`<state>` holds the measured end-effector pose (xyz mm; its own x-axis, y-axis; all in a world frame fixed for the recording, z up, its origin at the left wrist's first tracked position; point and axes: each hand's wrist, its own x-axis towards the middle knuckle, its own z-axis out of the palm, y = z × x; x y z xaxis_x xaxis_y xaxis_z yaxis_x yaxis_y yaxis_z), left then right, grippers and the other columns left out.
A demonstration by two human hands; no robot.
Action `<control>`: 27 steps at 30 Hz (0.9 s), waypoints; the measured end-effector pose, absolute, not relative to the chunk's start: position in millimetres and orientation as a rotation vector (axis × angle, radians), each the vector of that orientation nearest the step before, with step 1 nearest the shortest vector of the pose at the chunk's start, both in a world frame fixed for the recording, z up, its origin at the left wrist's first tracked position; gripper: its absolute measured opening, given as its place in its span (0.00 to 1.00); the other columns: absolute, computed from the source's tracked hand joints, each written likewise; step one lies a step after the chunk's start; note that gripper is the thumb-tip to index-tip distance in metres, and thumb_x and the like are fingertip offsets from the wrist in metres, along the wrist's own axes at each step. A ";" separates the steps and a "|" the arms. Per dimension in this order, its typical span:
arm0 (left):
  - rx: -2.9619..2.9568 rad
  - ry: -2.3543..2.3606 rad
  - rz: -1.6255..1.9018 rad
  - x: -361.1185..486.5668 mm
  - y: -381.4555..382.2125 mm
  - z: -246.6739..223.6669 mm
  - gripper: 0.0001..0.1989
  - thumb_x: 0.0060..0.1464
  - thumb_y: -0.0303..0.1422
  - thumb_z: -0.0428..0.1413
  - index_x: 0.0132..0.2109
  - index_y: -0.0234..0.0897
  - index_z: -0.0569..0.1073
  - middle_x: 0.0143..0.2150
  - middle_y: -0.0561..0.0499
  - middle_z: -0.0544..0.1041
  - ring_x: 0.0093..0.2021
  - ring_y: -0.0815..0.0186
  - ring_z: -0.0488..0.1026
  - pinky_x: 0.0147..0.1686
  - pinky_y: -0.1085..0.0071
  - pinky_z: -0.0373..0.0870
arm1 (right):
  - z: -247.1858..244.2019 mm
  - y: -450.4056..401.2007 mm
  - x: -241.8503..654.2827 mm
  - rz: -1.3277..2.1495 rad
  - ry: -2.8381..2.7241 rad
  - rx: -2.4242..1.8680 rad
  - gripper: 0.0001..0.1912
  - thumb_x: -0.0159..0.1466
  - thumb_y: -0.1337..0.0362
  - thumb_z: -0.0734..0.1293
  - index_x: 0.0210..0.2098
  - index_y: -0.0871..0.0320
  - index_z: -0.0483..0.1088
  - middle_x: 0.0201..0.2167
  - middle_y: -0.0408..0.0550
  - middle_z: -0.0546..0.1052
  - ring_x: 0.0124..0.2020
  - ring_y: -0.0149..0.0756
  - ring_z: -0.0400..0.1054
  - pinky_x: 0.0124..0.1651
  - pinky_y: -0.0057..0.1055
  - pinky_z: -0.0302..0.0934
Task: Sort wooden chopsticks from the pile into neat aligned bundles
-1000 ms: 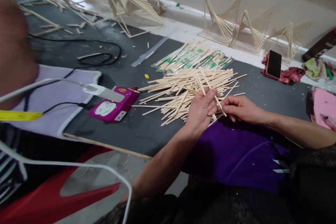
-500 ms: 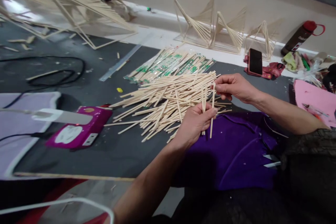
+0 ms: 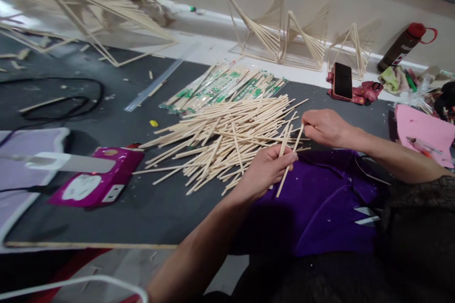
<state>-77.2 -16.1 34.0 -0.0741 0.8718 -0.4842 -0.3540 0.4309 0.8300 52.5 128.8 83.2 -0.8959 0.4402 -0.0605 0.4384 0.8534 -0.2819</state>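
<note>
Across the left and middle, gray table, top showing wide between stick pile and near edge | purple cloth, near right | pile lies far and left of left hand | left hand pinches a few sticks | right hand, farther right, pinches one by its far tip

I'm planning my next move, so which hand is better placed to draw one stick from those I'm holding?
Probably your right hand: it pinches the upper end of one slanted stick, while your left hand holds the bunch lower down.
</note>
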 end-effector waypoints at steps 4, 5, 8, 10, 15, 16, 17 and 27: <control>0.529 1.256 1.078 -74.0 -15.4 33.3 0.16 0.41 0.41 0.64 0.30 0.35 0.68 0.18 0.58 0.66 0.14 0.81 0.51 0.15 0.81 0.43 | 77.3 114.9 55.6 0.078 -3.101 -0.844 0.13 0.63 0.67 0.54 0.34 0.61 0.68 0.33 0.52 0.74 0.29 0.34 0.61 0.30 0.32 0.44; 0.525 1.253 1.079 -73.3 -15.1 33.1 0.16 0.42 0.40 0.64 0.30 0.35 0.68 0.18 0.58 0.66 0.14 0.81 0.51 0.15 0.82 0.43 | 74.9 112.3 55.5 0.002 -3.103 -0.860 0.14 0.63 0.67 0.53 0.36 0.62 0.69 0.35 0.54 0.75 0.30 0.36 0.63 0.29 0.33 0.43; 0.501 1.239 1.078 -73.0 -14.4 32.8 0.16 0.43 0.39 0.64 0.29 0.35 0.67 0.18 0.59 0.66 0.14 0.81 0.50 0.14 0.82 0.42 | 67.7 112.6 55.1 -0.072 -3.083 -0.847 0.15 0.63 0.66 0.53 0.38 0.63 0.69 0.39 0.59 0.75 0.32 0.38 0.65 0.30 0.33 0.45; 0.474 1.200 1.049 -74.8 -14.4 32.6 0.16 0.42 0.39 0.65 0.28 0.35 0.66 0.18 0.59 0.66 0.13 0.82 0.48 0.13 0.83 0.40 | 64.6 120.7 56.8 0.117 -3.065 -0.787 0.13 0.62 0.67 0.54 0.34 0.62 0.69 0.37 0.56 0.74 0.31 0.36 0.64 0.31 0.32 0.47; 0.422 0.999 0.936 -82.6 -16.0 32.7 0.18 0.39 0.41 0.67 0.28 0.34 0.68 0.16 0.60 0.65 0.12 0.84 0.44 0.12 0.83 0.36 | 62.9 145.4 72.2 1.331 -2.748 -0.673 0.06 0.56 0.66 0.58 0.23 0.58 0.62 0.20 0.40 0.65 0.23 0.27 0.58 0.29 0.26 0.52; 0.417 0.978 0.925 -83.6 -16.2 32.7 0.19 0.39 0.41 0.67 0.29 0.34 0.69 0.16 0.60 0.64 0.12 0.84 0.44 0.12 0.83 0.36 | 62.4 147.7 75.9 1.531 -2.634 -0.702 0.06 0.56 0.65 0.58 0.24 0.58 0.63 0.18 0.39 0.64 0.21 0.26 0.57 0.27 0.26 0.53; 0.414 0.970 0.921 -84.3 -16.3 32.5 0.19 0.39 0.41 0.67 0.29 0.34 0.69 0.16 0.60 0.64 0.12 0.83 0.44 0.12 0.83 0.37 | 61.6 149.1 79.2 1.680 -2.535 -0.738 0.06 0.56 0.64 0.59 0.25 0.59 0.65 0.17 0.38 0.64 0.20 0.26 0.57 0.25 0.25 0.53; 0.488 1.169 0.972 -76.7 -14.8 30.4 0.21 0.37 0.44 0.68 0.31 0.34 0.70 0.17 0.60 0.66 0.13 0.83 0.47 0.12 0.83 0.39 | 56.4 145.7 85.9 1.914 -2.296 -0.789 0.12 0.61 0.60 0.66 0.41 0.61 0.72 0.30 0.43 0.76 0.25 0.25 0.69 0.23 0.21 0.59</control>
<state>-76.7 -14.8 30.4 0.0699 0.8381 -0.5410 -0.3784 0.5241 0.7629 85.9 145.7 56.4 -0.8687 0.4098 -0.2784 0.3477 0.1040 -0.9318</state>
